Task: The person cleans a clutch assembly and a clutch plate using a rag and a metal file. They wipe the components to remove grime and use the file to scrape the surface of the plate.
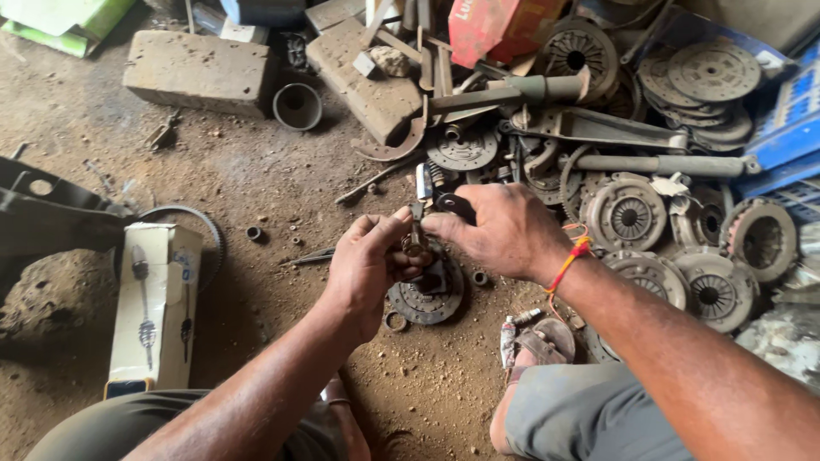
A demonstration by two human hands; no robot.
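My left hand (367, 265) grips a small dark metal part (418, 256) held above the dirt floor. My right hand (504, 230) closes on a pair of pliers (431, 198) with dark handles, their jaws on the part between both hands. A round clutch disc (427, 300) lies on the ground just under the hands. A red and yellow thread is tied round my right wrist (571, 263).
A heap of clutch plates (630, 213) and discs (713, 72), shafts and arms fills the right and back. Concrete blocks (198, 70) and a metal ring (297, 106) lie at the back. A long white carton (156, 303) sits at left. Small rings and nuts dot the floor.
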